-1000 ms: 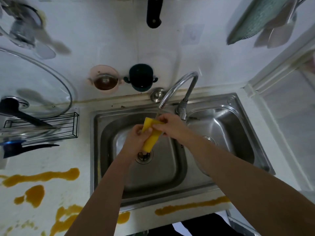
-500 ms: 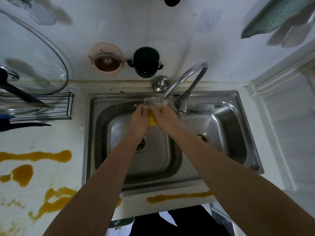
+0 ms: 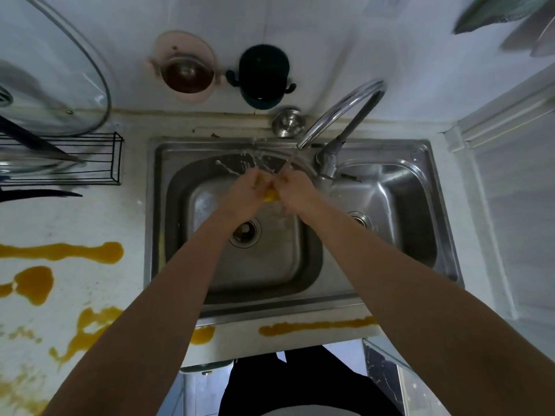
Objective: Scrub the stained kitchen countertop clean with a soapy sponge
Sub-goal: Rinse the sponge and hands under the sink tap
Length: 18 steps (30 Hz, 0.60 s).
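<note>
Over the left basin of the steel sink [image 3: 156, 235], my left hand [image 3: 243, 192] and my right hand [image 3: 295, 190] press together around a yellow sponge [image 3: 269, 196]. Only a small yellow patch of it shows between my palms. Water runs from the curved chrome faucet [image 3: 345, 112] onto my hands and splashes against the basin's back wall. The white countertop [image 3: 99, 217] carries orange-brown stains: long smears at the left [image 3: 64, 252], blobs below them [image 3: 33, 283], and a streak along the front edge [image 3: 315, 327].
A black wire rack [image 3: 90, 159] with a glass lid and dark-handled utensils stands at the left. A pink holder [image 3: 183, 72] and a dark green cup [image 3: 262, 76] hang on the wall. A round steel plug [image 3: 286, 121] sits behind the sink. A white ledge runs along the right.
The sponge hung unfolded between my fingers; now both hands are squeezed around it under the running water. The view has tilted down and closer to the sink.
</note>
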### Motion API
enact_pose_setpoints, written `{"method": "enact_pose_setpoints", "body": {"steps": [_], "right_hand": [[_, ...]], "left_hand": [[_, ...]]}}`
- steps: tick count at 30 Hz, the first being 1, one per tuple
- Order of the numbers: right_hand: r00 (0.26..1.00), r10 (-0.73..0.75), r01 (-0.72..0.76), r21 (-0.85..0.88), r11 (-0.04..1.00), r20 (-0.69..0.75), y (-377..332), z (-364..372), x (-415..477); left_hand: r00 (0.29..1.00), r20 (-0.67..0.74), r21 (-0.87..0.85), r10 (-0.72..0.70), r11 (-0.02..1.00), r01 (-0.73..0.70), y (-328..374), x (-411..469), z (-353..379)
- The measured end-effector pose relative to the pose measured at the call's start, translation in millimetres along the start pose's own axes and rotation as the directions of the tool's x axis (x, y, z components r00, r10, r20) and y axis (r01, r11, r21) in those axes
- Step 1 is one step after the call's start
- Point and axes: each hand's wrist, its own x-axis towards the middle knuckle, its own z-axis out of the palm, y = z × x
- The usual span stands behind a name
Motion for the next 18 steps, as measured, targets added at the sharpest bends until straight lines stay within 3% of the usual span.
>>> {"method": "enact_pose_setpoints", "body": {"steps": [3,7,10,12,14,18], "right_hand": [[0.999,0.034,-0.034,-0.007,0.999,-0.021,7,4,3],[0.995,0.079,-0.076,0.064,0.995,-0.057,17,9,-1],[0.981,0.191,-0.187,0.418,0.889,0.031,21,11,-9],[0.977,0.175,-0.214,0.587,0.781,0.123,25,5,-12],[0.990,0.126,-0.144,0.491,0.859,0.071,28,-2,-13],[0.996,-0.052,0.057,0.076,0.995,-0.074,20,-4,-7]], "left_hand": [[0.999,-0.018,0.136,-0.049,0.989,0.051,6,-5,5],[0.972,-0.118,0.078,-0.205,0.973,0.215,13,-8,17],[0.953,-0.056,-0.215,-0.298,0.936,0.280,11,-10,24],[0.945,-0.006,-0.483,-0.328,0.828,0.284,1,-13,20],[0.961,-0.001,-0.544,-0.277,0.806,0.232,-6,-17,15],[0.974,-0.127,-0.237,-0.189,0.959,0.156,1,-17,15]]}}
